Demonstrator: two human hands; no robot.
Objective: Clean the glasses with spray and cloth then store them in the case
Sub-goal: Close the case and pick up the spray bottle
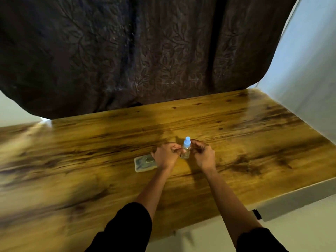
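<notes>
One small clear spray bottle (186, 151) with a light blue cap (187, 142) stands upright, long axis vertical, near the middle of the wooden counter (254, 142). It sits between two hands: the left hand (165, 156) and right hand (202, 154) both curl their fingers (195, 145) close against its sides, but blur hides whether they grip anything. One flat rectangular packet (143, 164) lies partly under the left hand.

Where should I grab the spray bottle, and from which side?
Grip the clear body of the spray bottle at mid-height, coming from its right with the right hand. It stands upright, the blue cap must likely stay free, and the left hand crowds the other side.
</notes>
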